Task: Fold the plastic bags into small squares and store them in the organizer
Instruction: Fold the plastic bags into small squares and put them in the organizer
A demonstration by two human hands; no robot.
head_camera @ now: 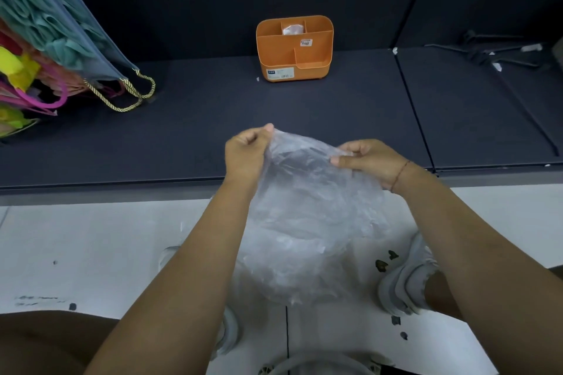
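While both hands pinch the upper edge of the plastic bag [304, 222], the bag hangs down from them in the air, between the person's arms and in front of the near edge of the dark table [182, 137]; it does not lie on the table. The left hand [245, 151] holds one end of that edge between thumb and curled fingers, and the right hand [370, 161] holds the other end in the same way; the edge runs from left to right between them, a little higher on the left side. The orange organizer [280, 61] stands far back on the table, straight ahead of the hands and well apart from them; both hands seem about equally far from it. To be folded, I judge, the bag must first go forward and down, flat on the table. The bag is clear, thin and much wrinkled, puffed out into a round shape, not yet folded; one small folded bag [292, 29] seems to sit in a rear compartment of the organizer.
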